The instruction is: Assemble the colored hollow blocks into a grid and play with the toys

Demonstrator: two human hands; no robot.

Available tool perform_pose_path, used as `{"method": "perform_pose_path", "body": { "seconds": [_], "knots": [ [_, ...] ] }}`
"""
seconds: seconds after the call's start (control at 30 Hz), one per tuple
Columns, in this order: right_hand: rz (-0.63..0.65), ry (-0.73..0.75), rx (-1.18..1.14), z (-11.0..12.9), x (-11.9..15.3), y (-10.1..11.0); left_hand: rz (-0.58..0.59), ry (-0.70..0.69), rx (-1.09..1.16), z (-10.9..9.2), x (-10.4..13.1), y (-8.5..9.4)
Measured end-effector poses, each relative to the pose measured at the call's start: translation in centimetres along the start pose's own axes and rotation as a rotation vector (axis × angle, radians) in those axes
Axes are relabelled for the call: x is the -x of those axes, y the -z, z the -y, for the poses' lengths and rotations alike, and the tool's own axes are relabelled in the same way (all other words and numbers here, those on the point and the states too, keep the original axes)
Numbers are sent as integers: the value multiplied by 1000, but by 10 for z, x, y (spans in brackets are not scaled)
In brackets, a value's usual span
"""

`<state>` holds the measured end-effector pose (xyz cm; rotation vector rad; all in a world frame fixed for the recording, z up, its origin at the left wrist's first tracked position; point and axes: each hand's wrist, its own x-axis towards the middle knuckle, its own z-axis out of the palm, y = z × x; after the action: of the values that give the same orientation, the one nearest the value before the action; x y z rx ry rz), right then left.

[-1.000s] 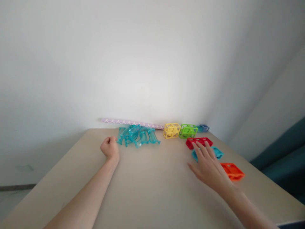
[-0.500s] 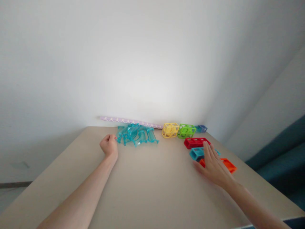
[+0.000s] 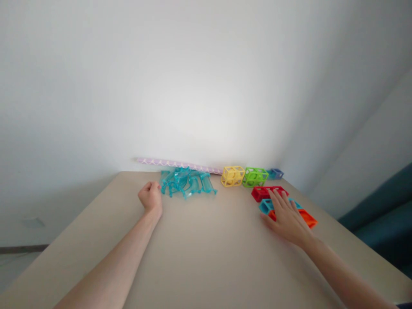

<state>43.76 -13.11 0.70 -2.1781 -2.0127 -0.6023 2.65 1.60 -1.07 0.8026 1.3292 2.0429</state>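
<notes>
On the table's left side, my left hand (image 3: 150, 196) rests in a fist with nothing showing in it. Just right of it lies a heap of translucent teal plastic pieces (image 3: 186, 182). My right hand (image 3: 286, 216) is open and lies palm down over the orange block (image 3: 307, 218), covering its middle. Its fingers also reach across the teal-blue block (image 3: 266, 206), with the fingertips at the red block (image 3: 261, 193). These three long, hollow-sided blocks lie one in front of another, the orange one against the blue one.
A yellow openwork block (image 3: 232, 176) and a green one (image 3: 255, 177) stand near the wall. Behind them on the right is a small blue piece (image 3: 277, 174). A lilac patterned strip (image 3: 161, 162) leans along the wall. A dark teal curtain (image 3: 380, 227) hangs at the right.
My right hand has moved forward, and the orange block has slid away from me up to the blue block. The view has shifted slightly; my left fist stays put.
</notes>
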Motion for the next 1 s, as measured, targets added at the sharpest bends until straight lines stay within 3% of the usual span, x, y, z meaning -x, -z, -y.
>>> {"method": "perform_pose_path", "body": {
  "seconds": [0.17,0.6,0.73,1.0],
  "knots": [
    [94,-70,40,0,-16,-1,10,37,48,-1,1,-1],
    [80,108,-74,8,-22,-2,29,73,124,-6,5,-4],
    [112,162,-116,32,-21,12,28,70,130,-7,6,-4],
    [189,243,-271,109,13,51,49,38,133,-4,4,-3]
  ]
}}
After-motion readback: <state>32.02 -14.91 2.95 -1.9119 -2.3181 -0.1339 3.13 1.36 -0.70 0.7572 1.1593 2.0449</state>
